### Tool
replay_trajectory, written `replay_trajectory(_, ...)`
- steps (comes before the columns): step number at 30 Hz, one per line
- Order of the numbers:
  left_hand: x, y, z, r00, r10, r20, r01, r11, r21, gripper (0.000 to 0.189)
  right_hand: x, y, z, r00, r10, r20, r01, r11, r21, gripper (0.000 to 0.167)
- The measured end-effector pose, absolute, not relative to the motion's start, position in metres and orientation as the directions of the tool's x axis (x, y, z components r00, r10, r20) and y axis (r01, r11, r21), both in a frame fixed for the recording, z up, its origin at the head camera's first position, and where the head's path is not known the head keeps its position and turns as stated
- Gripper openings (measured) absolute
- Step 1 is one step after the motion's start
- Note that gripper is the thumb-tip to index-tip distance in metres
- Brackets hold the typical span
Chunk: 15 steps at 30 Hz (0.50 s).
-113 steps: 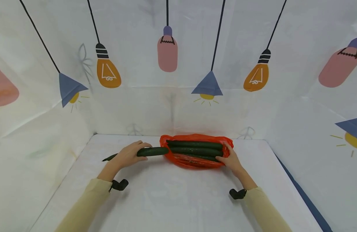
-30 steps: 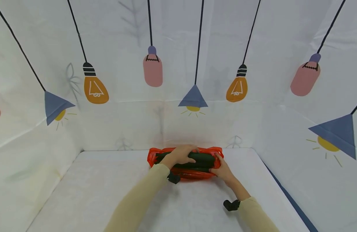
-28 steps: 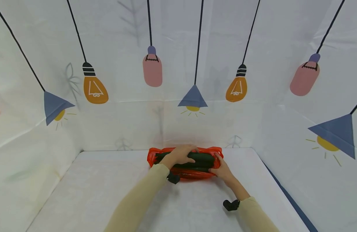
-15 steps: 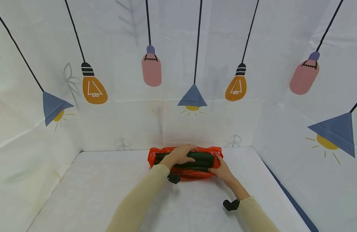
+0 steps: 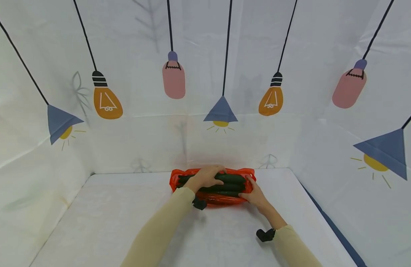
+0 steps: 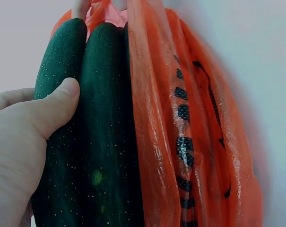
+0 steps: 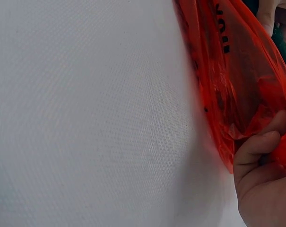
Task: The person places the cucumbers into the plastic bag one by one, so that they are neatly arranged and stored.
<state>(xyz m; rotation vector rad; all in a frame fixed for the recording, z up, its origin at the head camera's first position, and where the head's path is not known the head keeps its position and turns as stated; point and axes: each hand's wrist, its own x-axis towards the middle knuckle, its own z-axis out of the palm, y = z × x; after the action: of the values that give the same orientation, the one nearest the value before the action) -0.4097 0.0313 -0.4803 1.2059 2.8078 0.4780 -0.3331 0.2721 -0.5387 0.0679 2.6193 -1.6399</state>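
Long dark green cucumbers (image 5: 228, 187) lie side by side in a red plastic bag (image 5: 222, 200) at the back of the table. My left hand (image 5: 205, 177) reaches over the bag and grips the rearmost cucumber (image 5: 236, 179). In the left wrist view its thumb (image 6: 62, 101) presses along the side of that cucumber (image 6: 62, 52), and a second cucumber (image 6: 102, 118) lies right beside it. At the bag's right end my right hand (image 5: 257, 195) holds the opening. The right wrist view shows its fingers (image 7: 261, 146) curled at the crumpled red plastic (image 7: 228, 94).
The bag rests on a white table (image 5: 125, 215) close to the back wall (image 5: 142, 144), which is a white sheet printed with hanging lamps. Similar sheets form both sides. A dark blue strip (image 5: 329, 218) runs along the right edge.
Since the earliest frame, my left hand has brought a cucumber from the left into the bag, on top of the others. Over the last second both hands have stayed almost still.
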Motion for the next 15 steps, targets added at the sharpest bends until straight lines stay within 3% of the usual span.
replay_trajectory(15, -0.408, 0.002, -0.476, -0.752, 0.655, 0.075, 0.631, 0.683, 0.368, 0.049, -0.327, 0.275, -0.529, -0.999, -0.020, -0.040, 0.028, 0.432, -0.902, 0.092)
